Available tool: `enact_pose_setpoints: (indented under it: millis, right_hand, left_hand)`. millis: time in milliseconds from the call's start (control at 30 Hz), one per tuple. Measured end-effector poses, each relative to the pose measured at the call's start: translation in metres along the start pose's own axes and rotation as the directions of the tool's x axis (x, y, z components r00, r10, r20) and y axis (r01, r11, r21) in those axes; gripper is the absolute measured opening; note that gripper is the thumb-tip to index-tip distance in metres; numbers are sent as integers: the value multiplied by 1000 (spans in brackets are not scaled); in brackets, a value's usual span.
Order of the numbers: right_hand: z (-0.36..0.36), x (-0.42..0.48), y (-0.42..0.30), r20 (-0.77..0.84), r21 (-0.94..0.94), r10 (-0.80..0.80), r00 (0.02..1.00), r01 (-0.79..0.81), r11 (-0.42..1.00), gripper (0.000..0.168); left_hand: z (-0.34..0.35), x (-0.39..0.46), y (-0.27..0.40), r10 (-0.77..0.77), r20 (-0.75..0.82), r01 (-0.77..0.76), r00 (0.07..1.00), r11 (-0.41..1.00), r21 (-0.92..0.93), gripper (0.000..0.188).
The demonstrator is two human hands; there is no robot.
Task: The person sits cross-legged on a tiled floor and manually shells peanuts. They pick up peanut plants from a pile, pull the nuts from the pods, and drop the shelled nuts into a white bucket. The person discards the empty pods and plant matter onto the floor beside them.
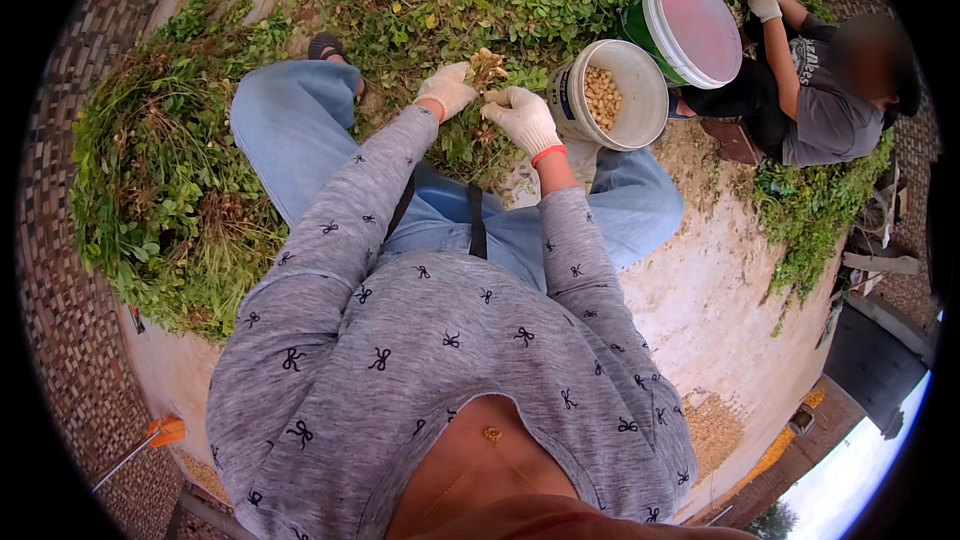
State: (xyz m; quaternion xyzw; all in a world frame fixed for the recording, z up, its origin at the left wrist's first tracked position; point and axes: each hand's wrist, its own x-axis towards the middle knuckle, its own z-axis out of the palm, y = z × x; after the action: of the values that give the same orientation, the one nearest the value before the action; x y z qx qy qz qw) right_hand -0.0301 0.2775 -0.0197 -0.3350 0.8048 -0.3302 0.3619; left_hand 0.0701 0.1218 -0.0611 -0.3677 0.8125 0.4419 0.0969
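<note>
My left hand (448,92), in a white knit glove, is closed on a cluster of peanut pods with roots (486,69). My right hand (523,120), gloved with a red cuff, has its fingers bent close beside that cluster. Whether its fingertips grip a pod or stem cannot be made out. Pulled peanut plants (450,7) cover the ground beyond both hands. To the right of my right hand stands a white plastic bucket (651,116), tilted in view, with picked peanuts (602,97) inside.
Behind the white bucket is a green bucket (637,34) with a white rim. A co-worker (832,90) in gloves sits at the right, handling plants. More peanut plants (172,187) are heaped at my left. An orange-headed tool (166,430) lies at the lower left.
</note>
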Motion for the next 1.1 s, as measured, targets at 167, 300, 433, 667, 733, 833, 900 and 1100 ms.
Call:
enact_pose_setpoints:
  millis: [167, 300, 433, 667, 733, 833, 900, 1100]
  right_hand:
    - [-2, -8, 25, 184, 897, 176, 967, -238, 372, 22]
    - [-2, 6, 57, 152, 983, 55, 987, -157, 99, 21]
    - [6, 9, 41, 90, 756, 238, 967, -221, 616, 37]
    - [2, 22, 28, 2, -44, 101, 995, -101, 994, 37]
    - [-1, 21, 32, 20, -214, 66, 998, -60, 975, 32]
    - [-7, 10, 22, 136, -251, 29, 990, 6, 968, 29]
    - [-10, -1, 17, 220, -214, 23, 975, 25, 977, 28]
    - [-13, -24, 28, 253, 453, 12, 967, -129, 882, 25]
  left_hand:
    - [-15, -4, -4, 33, 61, -35, 998, 999, 31, 45]
    - [-17, -4, -1, 83, 128, -87, 988, 996, 29, 48]
    - [-12, 2, -8, 137, 177, -151, 975, 986, 69, 48]
    - [-5, 4, -6, 164, 173, -175, 971, 983, 47, 47]
    - [-22, -15, 17, 63, 142, -75, 988, 993, 86, 45]
    - [-16, 3, -18, 24, -66, -22, 998, 1000, 22, 39]
    - [-12, 8, -27, 4, -94, 1, 996, 998, 61, 38]
    - [-15, 18, -36, -95, -81, 93, 992, 995, -27, 47]
